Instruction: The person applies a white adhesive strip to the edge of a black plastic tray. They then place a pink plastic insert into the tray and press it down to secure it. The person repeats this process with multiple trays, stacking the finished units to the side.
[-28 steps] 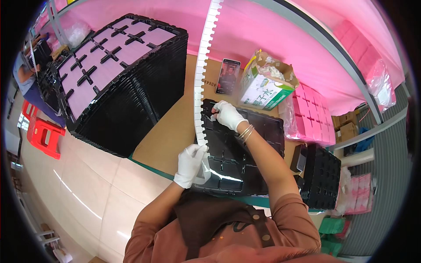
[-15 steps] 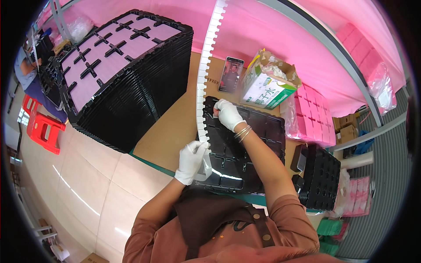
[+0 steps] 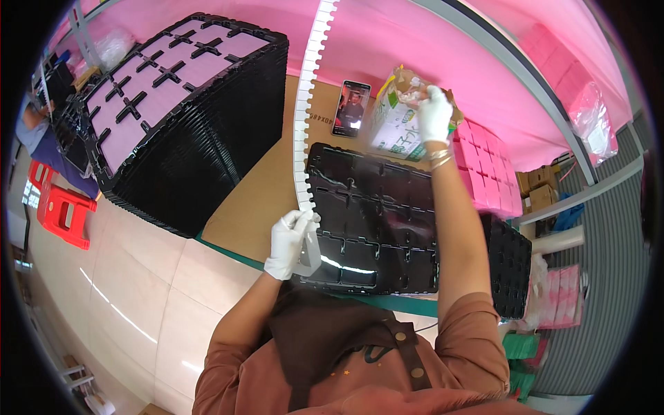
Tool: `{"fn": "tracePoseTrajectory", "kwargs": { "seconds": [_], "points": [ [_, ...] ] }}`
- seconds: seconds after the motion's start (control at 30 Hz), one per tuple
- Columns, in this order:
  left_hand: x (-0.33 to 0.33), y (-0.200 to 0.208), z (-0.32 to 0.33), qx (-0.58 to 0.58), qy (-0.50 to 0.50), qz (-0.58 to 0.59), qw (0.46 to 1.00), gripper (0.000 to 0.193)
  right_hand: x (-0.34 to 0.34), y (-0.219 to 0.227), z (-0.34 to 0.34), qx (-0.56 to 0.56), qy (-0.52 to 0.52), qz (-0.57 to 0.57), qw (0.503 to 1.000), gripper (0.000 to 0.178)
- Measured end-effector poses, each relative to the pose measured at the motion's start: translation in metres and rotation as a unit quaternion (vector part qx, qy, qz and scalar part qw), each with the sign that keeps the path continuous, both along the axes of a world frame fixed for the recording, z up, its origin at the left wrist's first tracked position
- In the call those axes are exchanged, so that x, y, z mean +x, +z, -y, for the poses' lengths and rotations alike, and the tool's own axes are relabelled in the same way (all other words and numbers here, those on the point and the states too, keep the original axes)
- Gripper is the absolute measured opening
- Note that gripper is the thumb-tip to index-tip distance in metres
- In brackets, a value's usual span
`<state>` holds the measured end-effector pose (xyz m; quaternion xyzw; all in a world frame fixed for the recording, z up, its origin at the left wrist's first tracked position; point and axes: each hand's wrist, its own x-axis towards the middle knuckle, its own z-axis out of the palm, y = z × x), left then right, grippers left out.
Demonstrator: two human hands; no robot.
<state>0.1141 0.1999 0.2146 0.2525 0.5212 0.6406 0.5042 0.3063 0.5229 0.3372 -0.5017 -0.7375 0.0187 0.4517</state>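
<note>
My left hand [image 3: 285, 243], in a white glove, pinches the lower end of a long white strip with a notched edge [image 3: 302, 117]. The strip runs up past the top of the view, and a translucent tail [image 3: 311, 256] hangs below my fingers. Right of that hand lies a black plastic tray [image 3: 373, 207] with several shallow compartments. My right hand [image 3: 435, 117], also gloved, is over the mouth of an open carton [image 3: 398, 128] with crumpled whitish material inside. Its fingers are blurred, so whether they hold anything cannot be made out.
A tall stack of black trays [image 3: 207, 138] with lilac sheets on top stands at the left. A phone [image 3: 351, 108] showing a video lies beside the carton. Pink blocks [image 3: 487, 166] and more black trays [image 3: 510, 266] are at the right. Red stools [image 3: 63, 211] stand on the floor.
My right hand has left the black tray's far left corner and moved right and up to the carton. My left hand still pinches the strip. The whole view has shifted slightly.
</note>
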Motion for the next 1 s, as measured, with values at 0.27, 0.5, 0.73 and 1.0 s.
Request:
{"fn": "tracePoseTrajectory", "kwargs": {
  "seconds": [0.27, 0.5, 0.73, 1.0],
  "points": [
    [-0.024, 0.006, -0.002, -0.042, -0.026, 0.117, 0.992, 0.037, 0.002, -0.022, 0.125, -0.033, 0.102, 0.12, 0.987, 0.026],
    [-0.02, 0.013, 0.0, -0.039, -0.031, 0.114, 0.992, 0.035, -0.039, -0.094, 0.29, -0.194, 0.313, 0.247, 0.896, 0.018],
    [-0.019, -0.006, -0.005, -0.018, -0.033, 0.114, 0.993, 0.036, -0.039, -0.096, 0.296, -0.343, 0.274, 0.114, 0.891, 0.008],
    [-0.018, -0.002, -0.004, -0.014, -0.031, 0.112, 0.993, 0.035, -0.052, -0.102, 0.304, -0.26, 0.244, 0.197, 0.913, 0.015]
  ]
}}
